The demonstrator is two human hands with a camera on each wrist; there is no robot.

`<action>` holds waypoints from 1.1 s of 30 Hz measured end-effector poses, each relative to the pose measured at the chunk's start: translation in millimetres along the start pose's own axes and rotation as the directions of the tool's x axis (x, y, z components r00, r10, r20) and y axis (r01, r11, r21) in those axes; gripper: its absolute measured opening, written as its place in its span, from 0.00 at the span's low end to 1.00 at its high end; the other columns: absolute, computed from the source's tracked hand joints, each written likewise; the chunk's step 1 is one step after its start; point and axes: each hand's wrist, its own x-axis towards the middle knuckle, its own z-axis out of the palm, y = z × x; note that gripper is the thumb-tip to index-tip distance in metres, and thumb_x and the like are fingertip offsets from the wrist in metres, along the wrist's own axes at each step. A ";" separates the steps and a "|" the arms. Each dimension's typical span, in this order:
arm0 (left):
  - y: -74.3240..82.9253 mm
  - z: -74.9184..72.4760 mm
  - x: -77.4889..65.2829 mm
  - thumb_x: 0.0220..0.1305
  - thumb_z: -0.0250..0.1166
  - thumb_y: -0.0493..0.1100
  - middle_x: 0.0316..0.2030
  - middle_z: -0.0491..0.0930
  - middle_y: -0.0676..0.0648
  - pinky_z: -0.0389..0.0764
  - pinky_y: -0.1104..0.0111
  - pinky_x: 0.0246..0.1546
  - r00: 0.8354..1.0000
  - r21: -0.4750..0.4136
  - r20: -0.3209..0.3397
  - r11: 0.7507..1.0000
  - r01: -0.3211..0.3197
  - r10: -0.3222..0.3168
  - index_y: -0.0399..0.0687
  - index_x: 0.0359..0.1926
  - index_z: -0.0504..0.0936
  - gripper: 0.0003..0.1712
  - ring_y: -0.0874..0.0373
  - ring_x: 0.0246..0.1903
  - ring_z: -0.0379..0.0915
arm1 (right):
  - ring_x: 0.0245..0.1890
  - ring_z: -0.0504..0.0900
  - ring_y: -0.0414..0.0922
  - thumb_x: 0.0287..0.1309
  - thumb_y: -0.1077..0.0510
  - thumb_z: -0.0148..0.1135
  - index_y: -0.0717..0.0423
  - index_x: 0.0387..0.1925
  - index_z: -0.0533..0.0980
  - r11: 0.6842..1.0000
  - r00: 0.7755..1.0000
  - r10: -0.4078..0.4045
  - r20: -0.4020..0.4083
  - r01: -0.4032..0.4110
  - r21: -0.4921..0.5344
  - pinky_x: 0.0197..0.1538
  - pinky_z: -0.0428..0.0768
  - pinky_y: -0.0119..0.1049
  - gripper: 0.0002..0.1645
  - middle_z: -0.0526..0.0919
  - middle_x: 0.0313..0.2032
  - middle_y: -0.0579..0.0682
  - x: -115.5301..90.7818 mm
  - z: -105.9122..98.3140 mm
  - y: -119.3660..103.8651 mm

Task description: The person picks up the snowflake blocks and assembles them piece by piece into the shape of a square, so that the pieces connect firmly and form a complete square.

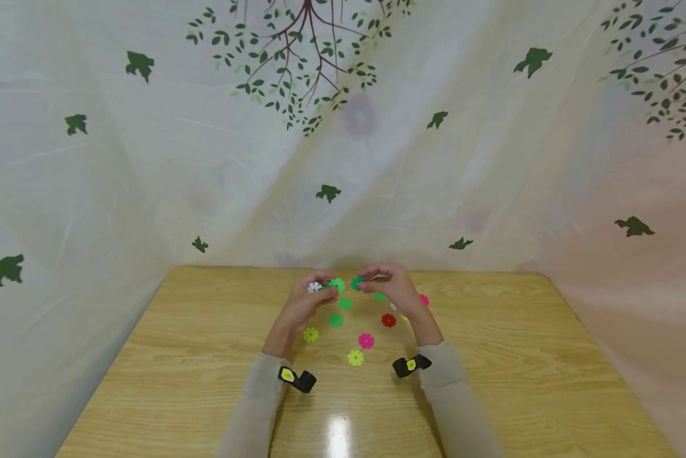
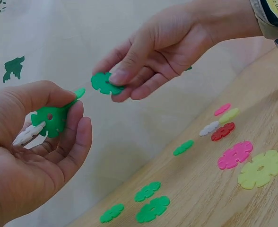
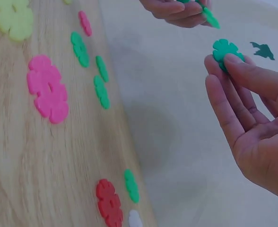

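My left hand [image 1: 301,304] pinches a small cluster of joined flower-shaped plastic discs. In the left wrist view a green disc [image 2: 51,120] faces the camera, a white disc [image 2: 28,135] is slotted into its side, and another green piece juts out by the fingertips. My right hand [image 1: 396,289] holds a single green disc [image 2: 105,83] between thumb and fingers. Both hands are raised above the far part of the table, with a small gap between the cluster and the single disc. The fingers partly cover how the cluster's pieces join.
Loose discs lie on the wooden table [image 1: 177,356] under and between the hands: several green, a red one [image 1: 388,320], a pink one [image 1: 366,341], yellow ones such as the nearest [image 1: 355,357]. Behind the table hangs a pale curtain [image 1: 251,191] with printed leaves.
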 end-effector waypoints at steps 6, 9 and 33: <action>1.8 -0.6 -0.8 0.66 0.64 0.29 0.44 0.72 0.47 0.85 0.69 0.50 1.000 0.014 0.016 1.000 -0.005 0.005 0.27 0.60 0.74 0.22 0.61 0.39 0.79 | 0.35 0.89 0.40 0.59 0.71 0.70 0.73 0.44 0.82 0.999 0.997 -0.043 -0.062 0.045 0.020 0.45 0.88 0.35 0.12 0.88 0.36 0.47 1.1 6.5 -4.3; 3.4 0.0 -1.2 0.67 0.64 0.29 0.44 0.73 0.48 0.85 0.69 0.50 1.000 0.013 0.027 1.000 -0.001 0.001 0.26 0.61 0.73 0.23 0.61 0.39 0.78 | 0.37 0.89 0.40 0.58 0.69 0.72 0.72 0.42 0.83 0.997 0.995 -0.074 -0.068 0.074 -0.001 0.46 0.88 0.35 0.11 0.89 0.37 0.50 0.2 10.4 -6.4; 8.6 0.5 -5.1 0.67 0.61 0.29 0.41 0.74 0.50 0.84 0.73 0.46 0.998 -0.030 0.057 0.999 0.016 -0.014 0.23 0.63 0.69 0.25 0.63 0.37 0.78 | 0.37 0.89 0.38 0.54 0.77 0.69 0.75 0.36 0.83 0.987 0.980 -0.160 -0.115 0.163 0.016 0.44 0.88 0.34 0.06 0.89 0.35 0.58 -0.9 26.2 -8.4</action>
